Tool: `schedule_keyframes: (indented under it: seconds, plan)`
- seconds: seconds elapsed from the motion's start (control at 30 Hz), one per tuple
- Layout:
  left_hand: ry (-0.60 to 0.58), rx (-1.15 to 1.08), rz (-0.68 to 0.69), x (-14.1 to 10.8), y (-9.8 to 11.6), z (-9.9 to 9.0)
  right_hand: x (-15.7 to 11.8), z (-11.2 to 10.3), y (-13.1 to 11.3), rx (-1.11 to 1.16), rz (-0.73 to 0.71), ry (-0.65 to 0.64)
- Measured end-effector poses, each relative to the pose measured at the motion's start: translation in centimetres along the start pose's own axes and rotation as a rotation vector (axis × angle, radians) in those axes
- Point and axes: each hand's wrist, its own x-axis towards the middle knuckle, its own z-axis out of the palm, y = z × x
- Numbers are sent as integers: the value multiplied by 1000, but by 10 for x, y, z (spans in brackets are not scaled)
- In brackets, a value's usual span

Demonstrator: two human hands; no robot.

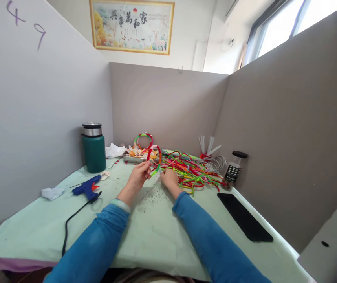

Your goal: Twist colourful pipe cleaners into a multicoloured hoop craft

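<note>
My left hand (139, 175) is closed on a hoop wrapped in fuzzy coloured stems (158, 151), red, pink, orange and green along its curve. The hoop stands upright above the table, its lower right end near my right hand (169, 178). The fingers of my right hand are curled together at that end; what they pinch is hidden. Just beyond it lies a tangled pile of coloured pipe cleaners (192, 167). Behind the held hoop, a similar wrapped hoop (144, 135) leans on a metal tray (133, 159) of orange and cream pieces.
A blue glue gun (87, 188) with a black cord lies left, near a green flask (94, 153) and crumpled tissue (52, 193). To the right are a black-lidded jar (233, 171), a black flat slab (243, 216), glue sticks (206, 146) and wire loops (218, 162). Grey partitions (168, 106) enclose the table.
</note>
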Motion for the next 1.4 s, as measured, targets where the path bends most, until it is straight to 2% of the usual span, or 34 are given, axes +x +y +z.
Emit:
schedule_keyframes:
  seconds: [0.1,0.13,0.17,0.27,0.4,0.47,0.53,0.63,0.73,0.8,0.87,0.97,1.03,1.17,1.27,1.4]
  plan:
    - [29,86,47,3,-3,-2,5,-7,9,529,114,4]
    - [49,142,65,5,-5,-2,4,-11,13,615,124,-7]
    - [70,219,80,6,-7,-2,2,-16,18,686,123,-25]
    - [104,617,113,6,-13,-1,-8,-28,30,1181,55,-126]
    - [-47,1305,191,-2,-21,2,-23,-37,32,1367,-19,-159]
    - [-167,1500,126,-6,-23,3,-28,-37,28,1389,-45,-218]
    - [-263,1578,108,-9,-25,2,-33,-37,23,1389,-65,-265]
    - [-287,1578,137,-8,-28,0,-35,-34,21,1391,-77,-278]
    - [-225,1467,174,-4,-29,0,-35,-31,24,1378,-68,-268]
    - [-173,1299,140,-2,-28,3,-34,-29,26,1354,-67,-260]
    - [-145,1051,34,0,-27,7,-35,-26,26,1329,-85,-237]
    - [-170,688,-101,-1,-25,12,-38,-24,24,1299,-123,-221]
    - [-183,592,-129,-1,-25,13,-41,-23,22,1281,-117,-254]
    - [-187,703,-87,1,-28,10,-43,-23,19,1264,-94,-315]
    - [-160,781,-58,4,-31,8,-39,-24,21,1247,-94,-240]
    - [-142,821,-101,6,-34,5,-32,-26,28,1197,-93,-110]
